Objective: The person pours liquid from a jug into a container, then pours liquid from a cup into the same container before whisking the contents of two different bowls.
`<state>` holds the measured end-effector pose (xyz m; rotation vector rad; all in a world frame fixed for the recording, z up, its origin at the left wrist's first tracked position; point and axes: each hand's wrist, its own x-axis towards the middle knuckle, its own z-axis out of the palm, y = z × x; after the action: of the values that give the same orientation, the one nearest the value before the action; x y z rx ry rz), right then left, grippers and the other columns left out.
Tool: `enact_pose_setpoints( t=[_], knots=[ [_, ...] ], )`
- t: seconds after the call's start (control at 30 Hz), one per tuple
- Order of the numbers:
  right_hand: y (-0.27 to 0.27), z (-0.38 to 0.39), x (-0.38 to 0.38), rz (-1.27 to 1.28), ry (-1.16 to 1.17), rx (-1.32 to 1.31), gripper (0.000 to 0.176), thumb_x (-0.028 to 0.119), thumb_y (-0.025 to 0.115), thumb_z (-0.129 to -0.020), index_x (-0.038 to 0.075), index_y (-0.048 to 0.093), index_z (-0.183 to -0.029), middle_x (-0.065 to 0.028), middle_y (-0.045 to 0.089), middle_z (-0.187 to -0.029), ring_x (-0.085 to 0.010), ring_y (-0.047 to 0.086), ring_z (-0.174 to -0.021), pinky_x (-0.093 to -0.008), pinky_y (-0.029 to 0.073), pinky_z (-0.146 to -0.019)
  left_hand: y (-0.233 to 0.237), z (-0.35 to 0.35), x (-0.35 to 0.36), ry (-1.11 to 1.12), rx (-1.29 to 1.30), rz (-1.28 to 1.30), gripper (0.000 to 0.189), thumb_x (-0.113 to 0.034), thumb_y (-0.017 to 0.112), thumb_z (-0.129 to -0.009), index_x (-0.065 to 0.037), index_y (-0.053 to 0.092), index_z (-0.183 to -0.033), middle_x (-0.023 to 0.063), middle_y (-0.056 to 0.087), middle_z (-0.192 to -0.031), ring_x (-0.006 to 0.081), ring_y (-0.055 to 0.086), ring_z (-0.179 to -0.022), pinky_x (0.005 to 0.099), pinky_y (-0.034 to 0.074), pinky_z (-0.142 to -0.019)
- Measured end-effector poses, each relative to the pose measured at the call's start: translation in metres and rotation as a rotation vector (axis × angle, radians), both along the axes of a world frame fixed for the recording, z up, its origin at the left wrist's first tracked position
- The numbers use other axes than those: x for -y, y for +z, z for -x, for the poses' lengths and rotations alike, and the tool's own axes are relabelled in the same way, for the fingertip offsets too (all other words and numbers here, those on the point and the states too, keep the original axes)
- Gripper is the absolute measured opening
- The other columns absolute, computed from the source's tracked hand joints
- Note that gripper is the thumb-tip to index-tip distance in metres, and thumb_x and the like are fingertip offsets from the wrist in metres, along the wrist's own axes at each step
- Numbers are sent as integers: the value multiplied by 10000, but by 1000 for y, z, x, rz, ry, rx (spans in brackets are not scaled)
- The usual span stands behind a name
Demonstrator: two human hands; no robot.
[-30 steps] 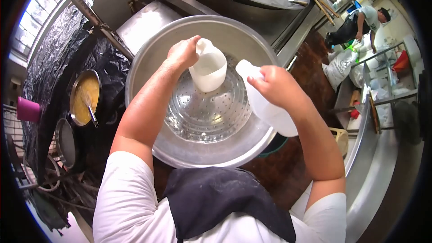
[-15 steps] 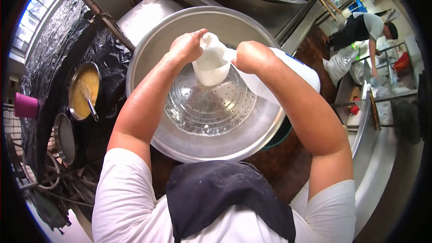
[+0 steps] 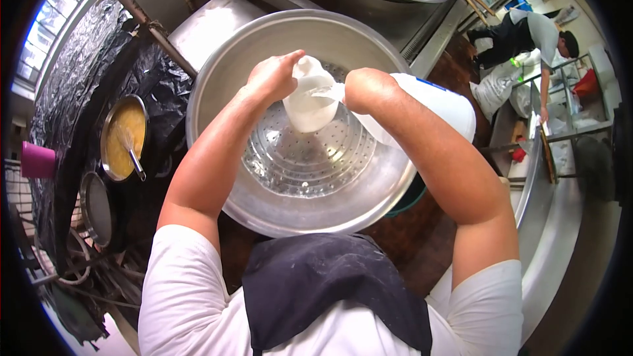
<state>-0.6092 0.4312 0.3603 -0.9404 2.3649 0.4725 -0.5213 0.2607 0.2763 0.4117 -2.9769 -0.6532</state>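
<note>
Brown floor (image 3: 386, 245), right hand (image 3: 371, 90) curled near left hand (image 3: 273, 79)

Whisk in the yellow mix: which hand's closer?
Left. The left hand grips the jug over the basin, to the right of the whisk; the right hand holds the bottle, farther right.

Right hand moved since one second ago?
Yes: the right hand has moved left in view, inward from the right rim of the metal basin.
</note>
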Motion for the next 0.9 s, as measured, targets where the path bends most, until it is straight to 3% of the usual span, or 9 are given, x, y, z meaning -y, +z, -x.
enact_pose_setpoints(
  t=[0.17,0.33,0.5,0.53,0.6,0.77,0.87,0.9],
  knots=[
    [0,0,-2,-26,-8,0,301,122,639,-853,97,718,-1142,-114,701,-1158,-247,684,-1058,-373,544,-880,-1,-8,-1,-20,-47,-23,603,-52,585,-780,-148,537,-1374,144,699,-923,321,675,-916,433,534,-831],
    [9,-10,-13,125,19,-12,259,133,668,-823,94,745,-1067,-118,722,-1096,-259,700,-1009,-374,561,-837,1,-14,-5,-53,-88,-5,590,-62,605,-782,-152,541,-1361,150,706,-928,336,677,-905,450,533,-830],
    [13,-14,-16,108,-14,43,265,121,651,-830,87,737,-1079,-120,721,-1097,-255,694,-1036,-375,558,-848,1,-18,-6,-44,-33,-50,586,-104,598,-807,-167,518,-1384,135,690,-879,321,675,-884,445,539,-803],
    [14,-15,-16,114,-24,60,271,112,648,-832,87,734,-1088,-121,719,-1102,-255,694,-1040,-375,557,-851,4,-19,-7,-52,-41,-63,584,-103,594,-812,-170,515,-1386,133,689,-887,321,674,-881,448,539,-802],
    [18,-16,-15,69,26,71,267,115,645,-840,86,730,-1092,-121,719,-1102,-256,697,-1028,-374,557,-852,21,-20,-12,-8,97,-99,587,-68,558,-800,-155,528,-1380,177,668,-1177,353,642,-1082,447,520,-925],
    [24,-19,-16,48,61,99,242,108,644,-839,74,730,-1063,-130,728,-1046,-253,707,-996,-372,563,-835,12,-21,-9,-42,79,-96,607,-81,560,-808,-156,490,-1406,169,672,-1161,346,646,-1065,446,528,-901],
    [25,-16,-17,45,66,102,239,118,649,-836,70,732,-1055,-130,731,-1029,-254,711,-981,-373,565,-823,6,-21,-8,-71,12,-64,623,-74,588,-818,-146,468,-1425,103,675,-859,296,668,-879,441,538,-793],
    [27,-16,-17,42,64,106,239,118,649,-836,70,732,-1055,-130,731,-1029,-254,711,-981,-373,565,-823,6,-21,-8,-73,16,-67,623,-74,588,-818,-146,468,-1425,103,675,-859,296,668,-879,441,538,-793]
  ],
)
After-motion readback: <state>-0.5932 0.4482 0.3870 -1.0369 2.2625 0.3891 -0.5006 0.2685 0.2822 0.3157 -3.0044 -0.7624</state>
